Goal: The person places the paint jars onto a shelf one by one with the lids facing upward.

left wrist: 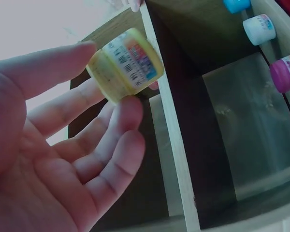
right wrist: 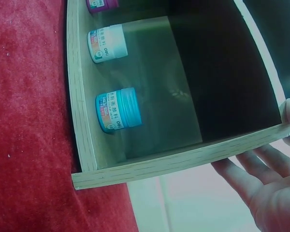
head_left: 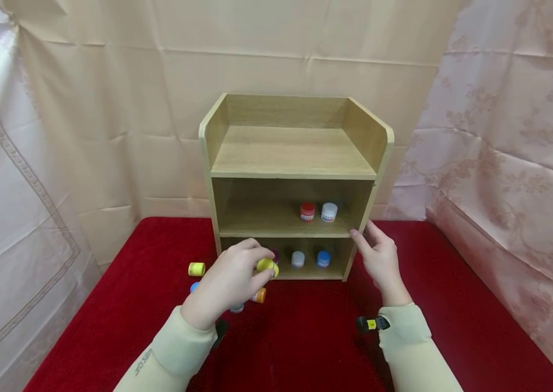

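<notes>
My left hand (head_left: 234,275) pinches a yellow paint jar (left wrist: 125,65) between thumb and fingers, in front of the lower part of a small wooden shelf (head_left: 293,176). At the shelf's right side panel, my right hand (head_left: 379,258) holds on, thumb at the front edge and fingers along the outer side. On the middle level stand a red jar (head_left: 307,212) and a white jar (head_left: 329,212). The bottom level has a blue jar (right wrist: 118,110), a white jar (right wrist: 108,43) and a magenta jar (left wrist: 286,73), the last partly hidden by my left hand in the head view.
On the red cloth (head_left: 306,337), left of the shelf, lie a yellow jar (head_left: 196,269), an orange jar (head_left: 259,295) and a blue jar (head_left: 194,286), partly behind my left hand. Beige curtains (head_left: 276,49) hang behind the shelf.
</notes>
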The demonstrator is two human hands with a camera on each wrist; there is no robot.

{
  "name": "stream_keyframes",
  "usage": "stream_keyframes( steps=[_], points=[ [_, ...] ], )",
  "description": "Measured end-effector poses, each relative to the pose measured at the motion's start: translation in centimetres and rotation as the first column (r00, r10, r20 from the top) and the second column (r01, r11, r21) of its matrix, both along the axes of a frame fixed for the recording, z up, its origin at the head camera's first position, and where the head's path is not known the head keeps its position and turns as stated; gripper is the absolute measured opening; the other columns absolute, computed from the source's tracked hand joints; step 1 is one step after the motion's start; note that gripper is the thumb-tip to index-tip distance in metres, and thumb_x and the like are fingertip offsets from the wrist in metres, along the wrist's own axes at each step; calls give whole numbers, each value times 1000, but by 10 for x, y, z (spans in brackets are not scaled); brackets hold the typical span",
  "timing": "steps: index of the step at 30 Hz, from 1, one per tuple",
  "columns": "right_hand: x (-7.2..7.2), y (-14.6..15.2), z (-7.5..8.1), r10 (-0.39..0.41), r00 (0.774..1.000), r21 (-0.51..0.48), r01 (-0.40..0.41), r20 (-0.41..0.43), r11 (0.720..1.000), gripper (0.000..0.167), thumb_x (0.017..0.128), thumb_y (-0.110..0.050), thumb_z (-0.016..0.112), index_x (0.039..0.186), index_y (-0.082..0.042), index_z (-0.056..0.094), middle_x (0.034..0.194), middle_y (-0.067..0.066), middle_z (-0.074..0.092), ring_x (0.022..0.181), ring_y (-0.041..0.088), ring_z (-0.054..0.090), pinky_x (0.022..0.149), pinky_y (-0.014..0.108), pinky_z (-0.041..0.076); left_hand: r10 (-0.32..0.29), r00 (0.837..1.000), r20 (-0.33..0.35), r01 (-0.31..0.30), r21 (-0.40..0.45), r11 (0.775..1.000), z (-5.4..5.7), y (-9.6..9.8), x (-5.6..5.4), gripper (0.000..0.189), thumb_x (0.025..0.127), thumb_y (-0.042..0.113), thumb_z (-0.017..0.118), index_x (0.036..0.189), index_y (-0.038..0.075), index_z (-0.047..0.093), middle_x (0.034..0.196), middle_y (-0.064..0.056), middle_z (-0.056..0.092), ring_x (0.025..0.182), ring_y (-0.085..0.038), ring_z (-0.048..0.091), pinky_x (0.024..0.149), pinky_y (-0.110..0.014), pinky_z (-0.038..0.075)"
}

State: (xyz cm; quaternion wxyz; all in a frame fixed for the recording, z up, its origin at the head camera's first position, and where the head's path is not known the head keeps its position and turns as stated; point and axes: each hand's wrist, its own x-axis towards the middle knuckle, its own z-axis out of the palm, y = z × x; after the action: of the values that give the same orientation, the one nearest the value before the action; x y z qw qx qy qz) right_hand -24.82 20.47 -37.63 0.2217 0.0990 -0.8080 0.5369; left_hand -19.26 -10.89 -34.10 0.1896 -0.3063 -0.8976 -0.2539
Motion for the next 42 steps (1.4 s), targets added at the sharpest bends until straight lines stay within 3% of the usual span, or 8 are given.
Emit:
stream_keyframes(
  steps=[9,13,21,25,31,37,42],
  points=[
    [0,-1,1,13,1000,-3,-13,-18,1000,49,101,-13,64,148,-4,52,138,22,60,119,36,63,90,33,53,46,998,-35,-46,-12,999,28,15,-26,22,91,17,75,111,7,77,104,-4,68,83,-16,64,75,-31,57],
    [-2,-1,0,15,1000,-4,-15,-18,1000,50,101,-12,64,149,-3,51,138,23,59,120,39,62,90,43,53,73,996,-55,-74,-19,997,37,19,-35,21,91,15,73,110,5,76,104,-7,69,84,-19,65,75,-34,57],
    [-23,12,-25,15,1000,-29,-15,-14,999,52,101,-23,66,151,-17,52,141,15,59,122,35,61,92,45,52,140,989,-55,-142,-35,989,51,26,-58,20,92,15,70,107,2,74,103,-10,69,84,-22,63,76,-35,56],
    [-27,14,-30,17,999,-36,-18,-28,999,52,100,-27,68,150,-21,53,140,13,61,120,33,62,90,45,53,165,986,-14,-165,-47,985,55,31,-71,21,92,15,68,107,1,74,103,-11,69,78,-21,58,68,-34,52],
    [-22,11,-23,9,1000,-25,-9,-20,1000,51,101,-21,66,150,-14,52,139,17,61,120,36,62,91,45,52,199,975,99,-194,-59,979,60,36,-88,24,94,18,70,112,1,74,104,-11,72,68,-18,55,63,-33,51],
    [-3,0,-3,6,1000,7,-6,-21,1000,48,102,-11,63,148,-2,51,136,25,60,118,40,63,91,47,52,226,956,188,-218,-64,974,56,39,-102,28,94,22,71,115,3,73,105,-9,73,76,-19,62,71,-36,54],
    [-7,3,-6,9,999,9,-9,-32,1000,47,102,-11,62,147,-2,53,134,25,61,116,41,63,90,49,52,251,941,226,-242,-71,968,48,42,-110,32,94,24,70,118,4,71,113,-10,70,102,-27,62,85,-40,53]
  ],
)
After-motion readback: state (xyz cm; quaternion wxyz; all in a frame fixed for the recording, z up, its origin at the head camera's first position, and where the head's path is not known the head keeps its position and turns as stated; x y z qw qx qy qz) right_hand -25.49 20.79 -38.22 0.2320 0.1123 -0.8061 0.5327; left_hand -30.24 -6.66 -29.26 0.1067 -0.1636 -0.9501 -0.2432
